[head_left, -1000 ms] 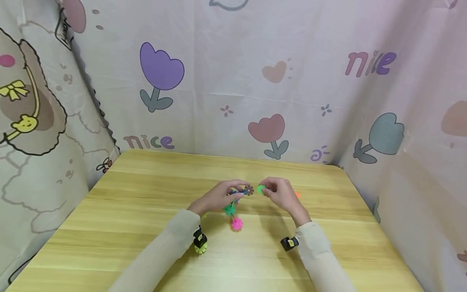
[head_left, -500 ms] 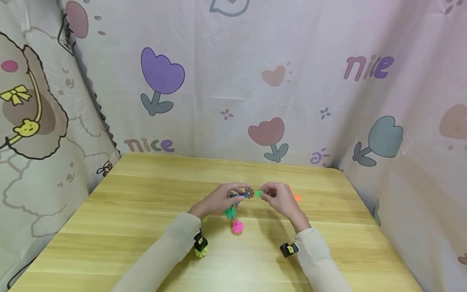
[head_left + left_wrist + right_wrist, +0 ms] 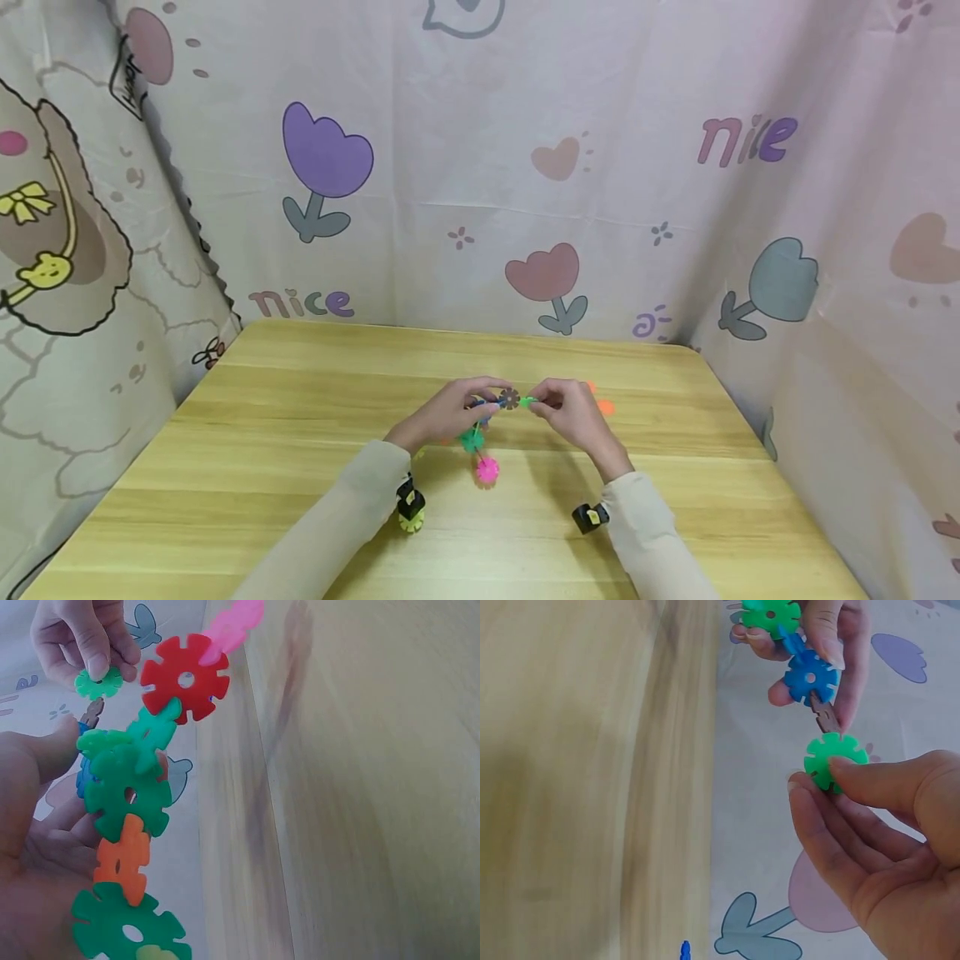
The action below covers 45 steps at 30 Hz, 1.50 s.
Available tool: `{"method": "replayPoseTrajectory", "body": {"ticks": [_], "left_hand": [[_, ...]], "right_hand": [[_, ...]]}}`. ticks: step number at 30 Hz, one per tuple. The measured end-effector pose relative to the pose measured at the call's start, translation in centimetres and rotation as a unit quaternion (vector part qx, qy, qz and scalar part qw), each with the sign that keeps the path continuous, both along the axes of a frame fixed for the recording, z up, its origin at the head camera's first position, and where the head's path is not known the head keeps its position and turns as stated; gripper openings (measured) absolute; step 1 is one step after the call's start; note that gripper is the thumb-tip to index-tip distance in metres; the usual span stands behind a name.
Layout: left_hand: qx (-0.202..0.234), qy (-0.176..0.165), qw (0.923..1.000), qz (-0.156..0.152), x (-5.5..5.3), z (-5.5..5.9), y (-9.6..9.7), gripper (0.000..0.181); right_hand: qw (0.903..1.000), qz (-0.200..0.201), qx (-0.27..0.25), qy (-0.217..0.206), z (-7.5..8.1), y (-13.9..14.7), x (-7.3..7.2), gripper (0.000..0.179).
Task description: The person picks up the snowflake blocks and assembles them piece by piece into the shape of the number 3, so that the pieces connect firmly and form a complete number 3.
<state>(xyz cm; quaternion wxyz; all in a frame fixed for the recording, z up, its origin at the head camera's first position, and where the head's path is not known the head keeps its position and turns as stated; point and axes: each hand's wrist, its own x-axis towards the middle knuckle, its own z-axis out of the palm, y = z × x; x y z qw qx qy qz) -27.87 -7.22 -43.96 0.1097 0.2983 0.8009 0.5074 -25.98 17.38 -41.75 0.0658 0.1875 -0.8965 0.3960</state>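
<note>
My left hand [image 3: 453, 408] holds a chain of interlocking notched plastic discs, thumb and fingers pinching it near a blue disc [image 3: 804, 688]. From there the chain branches through green discs [image 3: 105, 784], an orange disc [image 3: 112, 859], a red disc [image 3: 161, 679] and a pink disc [image 3: 487, 470]. A brown disc [image 3: 509, 398] sticks out past the left fingertips. Between thumb and fingers my right hand [image 3: 576, 414] pinches a light green disc [image 3: 821, 750], which meets the brown disc's edge. Whether their slots are engaged I cannot tell.
Orange discs [image 3: 605, 407] lie on the wooden table [image 3: 300, 375] beyond the right hand. Near the left wrist camera shows a yellow disc [image 3: 411, 523]. A small blue piece [image 3: 685, 950] appears low in the right wrist view. A printed curtain [image 3: 450, 167] hangs behind the table.
My right hand has moved left, bringing the light green disc from a gap away up to the brown disc. The left hand keeps its hold, almost still.
</note>
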Motion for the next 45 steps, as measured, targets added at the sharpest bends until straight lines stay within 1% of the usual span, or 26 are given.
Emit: {"method": "replayPoseTrajectory", "body": {"ticks": [3, 6, 9, 13, 20, 23, 26, 33, 37, 41, 45], "left_hand": [[0.001, 0.004, 1.0, 0.003, -0.1, 0.0, 0.0, 0.04], [0.003, 0.007, 1.0, 0.004, -0.1, 0.0, 0.0, 0.04], [0.006, 0.008, 0.9999, 0.004, -0.1, 0.0, 0.0, 0.04], [0.009, 0.005, 0.9999, 0.005, 0.0, 0.1, -0.1, 0.04], [0.015, -0.003, 0.9999, 0.006, 0.0, 0.2, 0.0, 0.04], [0.022, -0.003, 0.9997, 0.009, 0.1, 0.2, 0.1, 0.039], [0.028, 0.0, 0.9995, 0.011, 0.1, 0.2, 0.2, 0.038], [0.044, -0.013, 0.9989, 0.01, 0.0, 0.3, 0.1, 0.037], [0.048, -0.015, 0.9986, 0.016, -0.1, 0.5, -0.1, 0.037], [0.05, -0.012, 0.9983, 0.027, -0.1, 0.7, -0.2, 0.037], [0.054, -0.013, 0.998, 0.03, -0.1, 0.7, -0.2, 0.038]], "right_hand": [[0.9999, -0.005, -0.003, 0.009, -0.2, -0.1, 0.0, 0.007], [0.9996, -0.01, 0.0, 0.027, -0.3, -0.3, 0.1, 0.006], [0.9988, -0.016, 0.006, 0.047, -0.4, -0.5, 0.2, 0.006], [0.998, -0.022, -0.001, 0.06, -0.5, -0.7, 0.4, 0.006], [0.9981, -0.003, -0.023, 0.057, -0.8, -0.8, 0.3, 0.006], [0.9979, 0.001, -0.031, 0.056, -1.0, -1.0, 0.3, 0.008], [0.9969, 0.008, -0.04, 0.066, -1.3, -1.2, 0.1, 0.011], [0.9939, -0.003, -0.056, 0.095, -1.6, -1.6, -0.1, 0.012], [0.9913, -0.013, -0.062, 0.115, -1.7, -1.9, -0.4, 0.011], [0.9895, -0.017, -0.081, 0.119, -1.8, -2.3, -0.5, 0.009], [0.9875, -0.02, -0.096, 0.123, -1.7, -2.7, -0.4, 0.009]]}}
